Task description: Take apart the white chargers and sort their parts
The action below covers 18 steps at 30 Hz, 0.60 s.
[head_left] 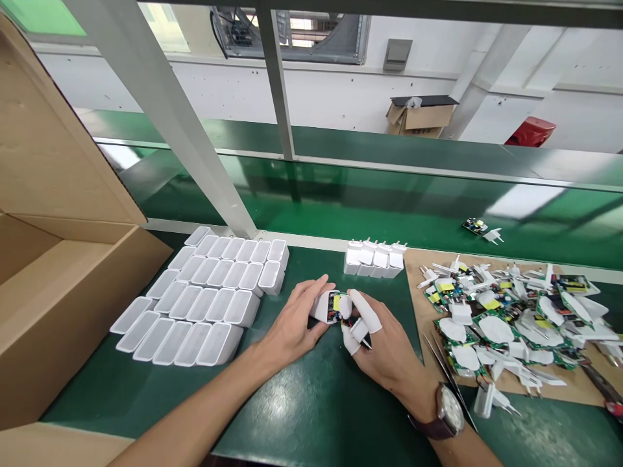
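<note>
Over the middle of the green table my left hand (298,312) grips a white plastic housing (320,307) by its sides. A circuit board (335,305) with a yellow-wrapped part sits partly in the housing's mouth. My right hand (382,334), with white finger cots on thumb and forefinger, pinches the board's outer end. A white plug piece (360,329) hangs by that hand, partly covered by its fingers. Rows of open white housings (209,305) stand to the left. Behind my hands is a group of housings with plug pins on top (374,258).
On brown cardboard (418,279) at right lies a heap of circuit boards and plugs (506,318). Tweezers (452,379) lie at its near edge, red-handled pliers (603,389) far right. A large carton (73,318) stands left. A metal post (195,143) rises behind the housings.
</note>
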Available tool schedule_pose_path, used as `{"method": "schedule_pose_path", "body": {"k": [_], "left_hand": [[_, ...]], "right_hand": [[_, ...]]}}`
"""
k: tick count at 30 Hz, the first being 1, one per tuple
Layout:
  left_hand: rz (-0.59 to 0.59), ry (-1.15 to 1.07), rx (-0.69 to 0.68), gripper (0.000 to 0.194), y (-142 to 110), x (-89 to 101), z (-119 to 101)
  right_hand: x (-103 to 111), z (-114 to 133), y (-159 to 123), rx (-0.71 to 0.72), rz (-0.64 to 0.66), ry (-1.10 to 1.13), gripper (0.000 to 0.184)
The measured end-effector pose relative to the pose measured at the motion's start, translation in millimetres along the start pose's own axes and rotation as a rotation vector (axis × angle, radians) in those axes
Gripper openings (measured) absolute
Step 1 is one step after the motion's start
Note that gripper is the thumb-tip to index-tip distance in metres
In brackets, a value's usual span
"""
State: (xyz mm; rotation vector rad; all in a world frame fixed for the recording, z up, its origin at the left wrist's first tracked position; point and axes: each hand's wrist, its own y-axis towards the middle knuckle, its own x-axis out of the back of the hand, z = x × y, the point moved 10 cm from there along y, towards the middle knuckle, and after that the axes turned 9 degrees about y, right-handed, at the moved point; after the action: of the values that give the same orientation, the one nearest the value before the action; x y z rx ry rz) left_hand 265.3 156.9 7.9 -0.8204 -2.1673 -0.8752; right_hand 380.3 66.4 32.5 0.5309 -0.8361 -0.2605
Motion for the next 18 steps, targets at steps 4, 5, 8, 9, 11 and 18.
{"method": "schedule_pose_path", "body": {"k": [4, 5, 8, 9, 11, 18], "left_hand": [[0.001, 0.001, -0.009, 0.087, 0.6, 0.7, -2.5], [0.0, 0.003, -0.01, 0.087, 0.6, 1.0, -2.9], [-0.001, 0.007, -0.012, 0.086, 0.2, 1.3, -3.7], [-0.002, 0.007, -0.011, 0.086, 0.0, 1.3, -3.6], [-0.005, 0.004, -0.012, 0.087, -0.4, 1.2, -3.0], [0.016, -0.024, -0.025, 0.091, -2.4, -5.0, 0.5]], "right_hand": [[1.5, -0.4, 0.4, 0.002, -0.005, 0.016, 0.075], [1.8, -0.2, 0.6, 0.005, -0.006, 0.013, 0.074], [2.3, 1.5, 0.8, 0.023, -0.01, -0.006, 0.074], [2.4, 2.0, 0.7, 0.028, -0.012, -0.01, 0.074], [2.2, 2.1, 0.3, 0.031, -0.015, -0.007, 0.075], [-4.5, 1.1, -0.5, 0.042, 0.02, 0.036, 0.075]]}}
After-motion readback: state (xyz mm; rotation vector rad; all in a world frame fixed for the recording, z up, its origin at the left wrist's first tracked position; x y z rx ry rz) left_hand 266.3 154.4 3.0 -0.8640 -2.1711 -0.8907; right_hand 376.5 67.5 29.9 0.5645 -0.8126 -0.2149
